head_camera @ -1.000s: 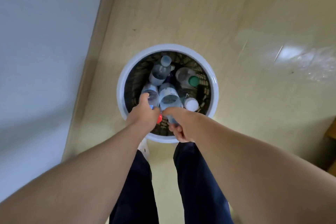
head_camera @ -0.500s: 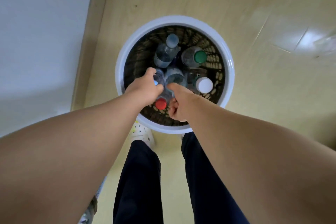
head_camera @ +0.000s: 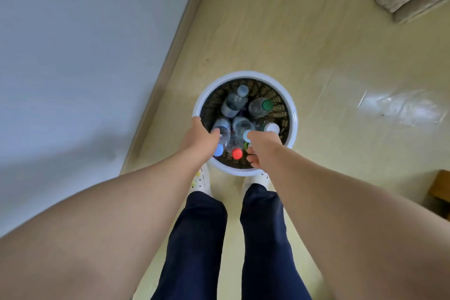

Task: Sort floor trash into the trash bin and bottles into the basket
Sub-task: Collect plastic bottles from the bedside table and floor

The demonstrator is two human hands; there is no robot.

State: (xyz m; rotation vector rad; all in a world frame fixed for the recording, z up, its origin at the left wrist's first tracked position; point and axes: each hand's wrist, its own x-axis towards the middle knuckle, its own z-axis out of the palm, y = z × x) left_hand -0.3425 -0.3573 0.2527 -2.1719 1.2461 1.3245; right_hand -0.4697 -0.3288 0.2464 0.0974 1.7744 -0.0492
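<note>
The basket (head_camera: 293, 114), round with a white rim and dark lattice wall, stands on the beige floor (head_camera: 316, 44) near the wall, full of clear plastic bottles. The left hand (head_camera: 199, 140) grips a blue-capped bottle (head_camera: 222, 129) inside it. The right hand (head_camera: 261, 147) curls beside a white-capped bottle (head_camera: 241, 125); I cannot tell whether it grips. Compared with half a second ago, the left thumb now reaches the rim, the blue cap shows, and the red cap (head_camera: 237, 153) lies uncovered. Labels are too blurred to read.
</note>
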